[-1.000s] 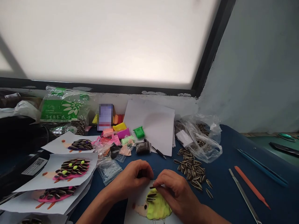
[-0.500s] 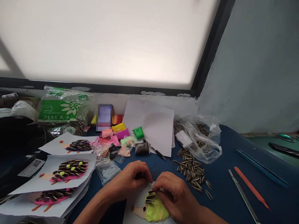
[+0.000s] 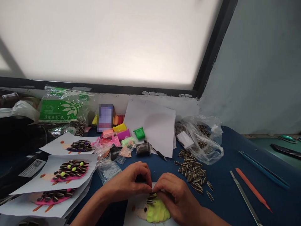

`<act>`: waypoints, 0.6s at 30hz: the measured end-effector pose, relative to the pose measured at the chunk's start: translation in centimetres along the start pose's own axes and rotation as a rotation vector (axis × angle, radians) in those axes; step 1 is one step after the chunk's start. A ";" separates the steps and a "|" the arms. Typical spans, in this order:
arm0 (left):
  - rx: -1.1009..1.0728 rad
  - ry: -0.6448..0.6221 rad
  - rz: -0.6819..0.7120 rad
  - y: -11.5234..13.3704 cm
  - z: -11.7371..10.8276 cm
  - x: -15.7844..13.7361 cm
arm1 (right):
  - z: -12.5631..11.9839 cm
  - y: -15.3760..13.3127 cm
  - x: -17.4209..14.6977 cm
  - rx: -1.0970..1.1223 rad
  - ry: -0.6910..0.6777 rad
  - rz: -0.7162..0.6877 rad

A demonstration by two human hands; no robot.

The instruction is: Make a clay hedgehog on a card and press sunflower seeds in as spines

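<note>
A yellow-green clay hedgehog (image 3: pixel 156 211) lies on a white sheet (image 3: pixel 134 218) at the near edge of the blue table, with a few striped sunflower seeds (image 3: pixel 151 198) stuck in its top. My left hand (image 3: pixel 128 183) and my right hand (image 3: pixel 175 194) meet just above it, fingertips pinched together over the seeds. What sits between the fingertips is too small to make out. A loose pile of sunflower seeds (image 3: pixel 192 173) lies just right of my right hand.
Finished seed hedgehogs on paper (image 3: pixel 70 169) are stacked at the left. Clay blocks and small bags (image 3: pixel 119 135), blank paper (image 3: pixel 155 125) and a pen (image 3: pixel 156 151) lie behind my hands. A plastic seed bag (image 3: pixel 199 141) and modelling tools (image 3: pixel 252 188) are at the right.
My fingertips have closed together over the top of the hedgehog, and another seed now sits in the clay. The view has shifted slightly.
</note>
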State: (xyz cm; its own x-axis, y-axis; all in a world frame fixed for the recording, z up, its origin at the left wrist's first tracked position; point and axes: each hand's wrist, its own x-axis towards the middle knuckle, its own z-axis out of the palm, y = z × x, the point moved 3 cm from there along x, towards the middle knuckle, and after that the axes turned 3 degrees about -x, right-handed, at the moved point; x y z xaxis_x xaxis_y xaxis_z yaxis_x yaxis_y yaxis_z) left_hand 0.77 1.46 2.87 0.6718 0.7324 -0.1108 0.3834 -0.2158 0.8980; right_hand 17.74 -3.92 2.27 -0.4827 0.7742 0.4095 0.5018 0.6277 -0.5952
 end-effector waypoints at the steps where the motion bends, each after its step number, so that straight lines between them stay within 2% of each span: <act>1: -0.009 -0.003 -0.006 0.0 0.0 0.0 | 0.0 0.0 0.0 0.001 0.005 -0.008; 18: -0.023 -0.023 0.008 0.1 -0.1 -0.1 | 0.1 -0.1 0.1 -0.030 0.003 -0.042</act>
State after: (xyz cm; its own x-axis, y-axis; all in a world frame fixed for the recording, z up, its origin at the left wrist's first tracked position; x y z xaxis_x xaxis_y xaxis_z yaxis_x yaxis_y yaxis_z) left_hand 0.68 1.47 2.98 0.6894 0.7155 -0.1128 0.3635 -0.2070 0.9083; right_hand 17.57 -3.90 2.24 -0.5016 0.7473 0.4359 0.5024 0.6618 -0.5564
